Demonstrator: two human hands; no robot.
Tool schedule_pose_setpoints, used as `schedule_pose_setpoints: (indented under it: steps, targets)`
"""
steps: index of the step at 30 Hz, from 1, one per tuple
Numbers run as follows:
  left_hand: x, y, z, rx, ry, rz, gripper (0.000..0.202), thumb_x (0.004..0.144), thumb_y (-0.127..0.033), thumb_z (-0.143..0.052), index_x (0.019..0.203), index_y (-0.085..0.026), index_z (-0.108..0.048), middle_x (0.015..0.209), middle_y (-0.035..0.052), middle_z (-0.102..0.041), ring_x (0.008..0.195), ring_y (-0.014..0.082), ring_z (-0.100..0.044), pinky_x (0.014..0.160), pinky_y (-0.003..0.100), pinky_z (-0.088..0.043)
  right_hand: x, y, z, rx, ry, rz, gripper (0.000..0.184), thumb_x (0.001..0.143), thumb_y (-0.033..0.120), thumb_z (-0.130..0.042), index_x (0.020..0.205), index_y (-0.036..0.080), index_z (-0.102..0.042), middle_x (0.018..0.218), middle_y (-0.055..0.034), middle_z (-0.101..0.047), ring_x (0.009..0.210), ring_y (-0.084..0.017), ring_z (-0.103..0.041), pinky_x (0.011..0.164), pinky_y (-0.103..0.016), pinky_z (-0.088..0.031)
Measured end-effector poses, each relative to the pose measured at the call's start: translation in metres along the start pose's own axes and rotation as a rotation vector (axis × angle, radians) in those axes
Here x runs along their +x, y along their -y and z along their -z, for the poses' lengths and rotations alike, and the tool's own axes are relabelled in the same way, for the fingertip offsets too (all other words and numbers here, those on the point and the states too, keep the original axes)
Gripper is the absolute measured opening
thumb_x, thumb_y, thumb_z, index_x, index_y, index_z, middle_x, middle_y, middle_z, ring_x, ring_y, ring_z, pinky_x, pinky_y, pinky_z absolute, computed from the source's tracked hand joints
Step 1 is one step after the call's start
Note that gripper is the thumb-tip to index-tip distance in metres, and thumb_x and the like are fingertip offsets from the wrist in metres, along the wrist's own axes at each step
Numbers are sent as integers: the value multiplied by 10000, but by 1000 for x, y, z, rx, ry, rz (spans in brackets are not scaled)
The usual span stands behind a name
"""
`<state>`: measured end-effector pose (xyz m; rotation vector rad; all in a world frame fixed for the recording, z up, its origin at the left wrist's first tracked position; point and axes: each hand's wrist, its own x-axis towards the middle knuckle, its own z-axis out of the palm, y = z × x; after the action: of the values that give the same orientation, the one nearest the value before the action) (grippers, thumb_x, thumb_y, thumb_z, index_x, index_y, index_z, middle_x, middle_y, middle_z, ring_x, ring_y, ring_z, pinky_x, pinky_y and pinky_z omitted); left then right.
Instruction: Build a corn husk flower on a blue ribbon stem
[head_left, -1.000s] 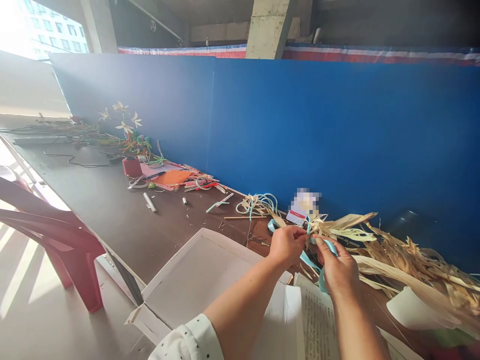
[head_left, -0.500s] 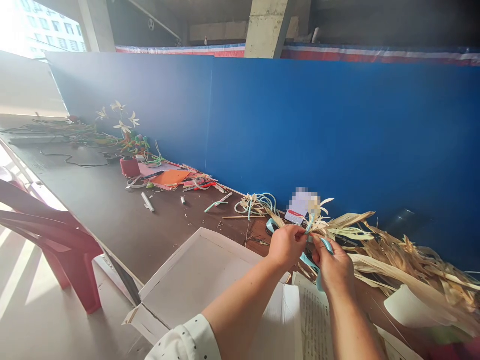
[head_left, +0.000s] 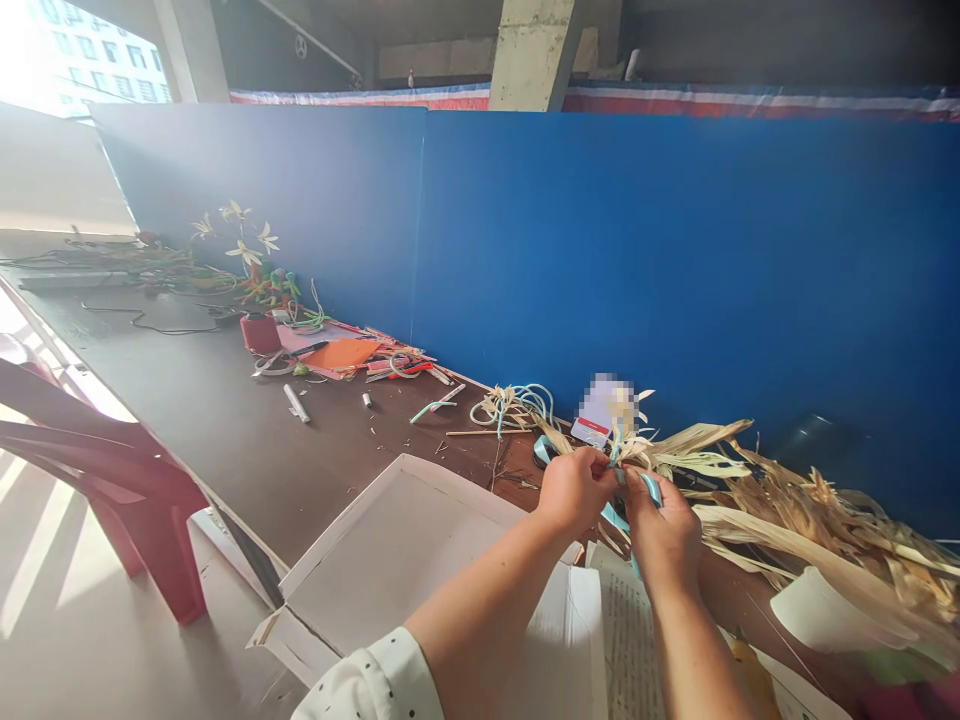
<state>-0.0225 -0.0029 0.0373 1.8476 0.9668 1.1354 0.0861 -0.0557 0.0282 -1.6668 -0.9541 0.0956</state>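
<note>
My left hand (head_left: 576,490) is closed in a pinch on the light-blue wrapped stem (head_left: 616,446) of a husk flower, whose pale petals (head_left: 643,432) stand above my fingertips, partly blurred out. Right beside it, my right hand (head_left: 666,522) is closed on a light-blue ribbon (head_left: 651,490). The ribbon loops over its fingers, and part of it hangs below between the hands. Both sets of fingertips meet at the stem, so the exact grip there is partly hidden. A roll of blue ribbon (head_left: 543,452) lies just beyond my left hand.
An open white cardboard box (head_left: 390,540) lies under my left forearm, beside a printed sheet (head_left: 630,620). Dried corn husks (head_left: 817,510) and a white roll (head_left: 832,612) are at the right. Coloured scraps (head_left: 345,354) lie farther left. A blue partition (head_left: 600,250) backs the table; a red chair (head_left: 142,480) stands left.
My right hand has shifted slightly left and turned a little, and the hanging ribbon sits differently. A yellow object now shows beside my right forearm. My left hand stays nearly in place.
</note>
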Motion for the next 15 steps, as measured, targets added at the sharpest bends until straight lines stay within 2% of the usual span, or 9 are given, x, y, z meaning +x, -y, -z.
schedule_pose_setpoints:
  steps: [3,8,15]
  targets:
    - [1,2,0,-43,9,18,199,782,-301,-546,905,-208,-671,837,17,-715,744,154,-631,681,243,-474,0,3,2,6,58,-38,468,723,594,-611,989,217,-694,827,-66,-704,740,-224,-625,665,-308,-447]
    - [3,4,0,-38,17,35,206,784,-282,-546,925,-208,-676,859,21,-715,762,151,-635,703,248,-479,0,10,8,-1,118,-104,554,660,608,-658,1051,217,-690,658,-24,-663,619,-198,-583,600,-297,-431]
    - [1,2,0,72,-9,-19,189,797,-265,-525,920,-221,-661,866,20,-708,781,162,-630,735,262,-484,2,3,4,-1,27,-53,507,643,620,-651,933,207,-693,769,-64,-693,708,-234,-607,661,-332,-438]
